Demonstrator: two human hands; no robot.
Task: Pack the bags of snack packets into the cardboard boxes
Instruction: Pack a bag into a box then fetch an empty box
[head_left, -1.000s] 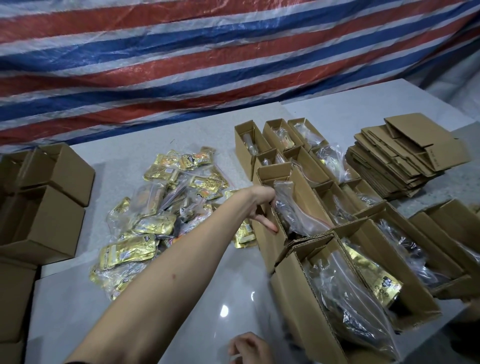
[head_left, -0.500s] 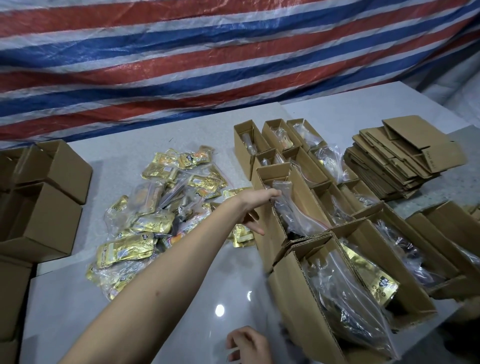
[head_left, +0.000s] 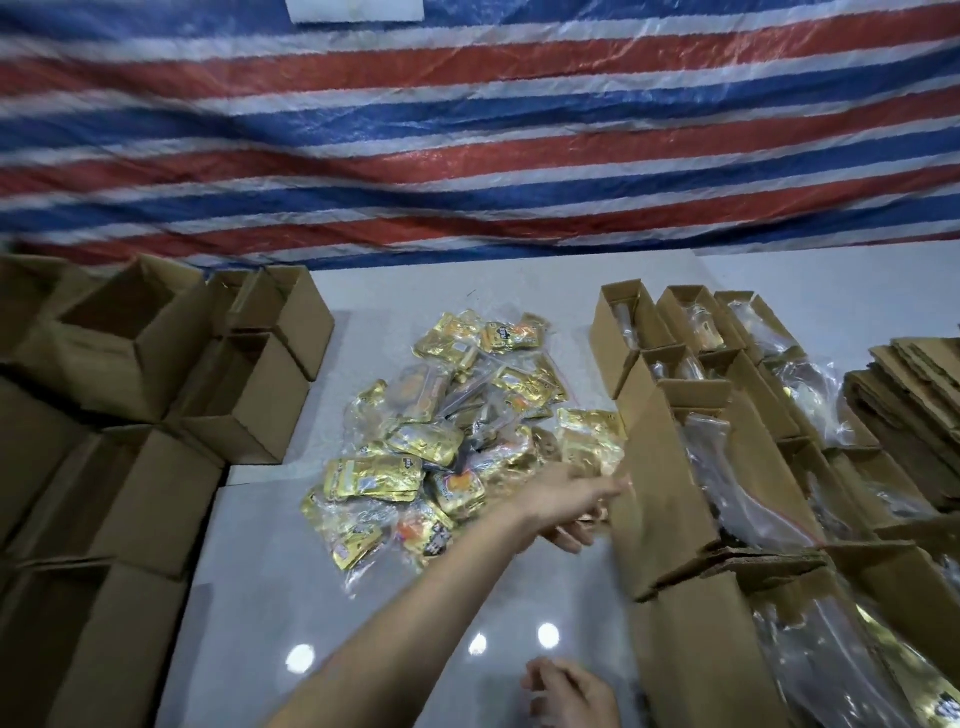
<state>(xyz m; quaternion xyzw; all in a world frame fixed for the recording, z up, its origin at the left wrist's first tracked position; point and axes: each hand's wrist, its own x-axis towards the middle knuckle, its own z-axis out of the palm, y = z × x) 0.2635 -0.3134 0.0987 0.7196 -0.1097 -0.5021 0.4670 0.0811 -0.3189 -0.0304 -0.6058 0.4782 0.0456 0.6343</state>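
Head view: the white table (head_left: 270, 587) has a bare strip running from its near edge up the middle, bounded on the left by a block of empty cardboard boxes (head_left: 156, 488) and on the right by rows of filled boxes (head_left: 675, 478). The strip narrows toward the far side, where the pile of snack bags (head_left: 441, 447) lies between the two groups. Flattened cardboard blanks (head_left: 909, 405) are stacked at the far right edge. A red, white and blue striped tarp (head_left: 467, 145) closes off the far side of the table.

The pile consists of clear zip bags holding gold foil packets, overlapping loosely and lying flat on the table. Its right margin lies just beside the nearest tall filled box. The filled boxes stand upright with open tops; clear bags protrude from several, one showing a red zip line.

The left arm extends diagonally from the lower centre toward the right margin of the pile. The left hand (head_left: 569, 506) is at the left wall of the tall box, fingers loosely spread and curled downward; motion blur prevents telling whether it touches the box or pinches anything. The right hand (head_left: 569, 693) sits at the bottom edge just above the table, fingers loosely curled, holding nothing visible.
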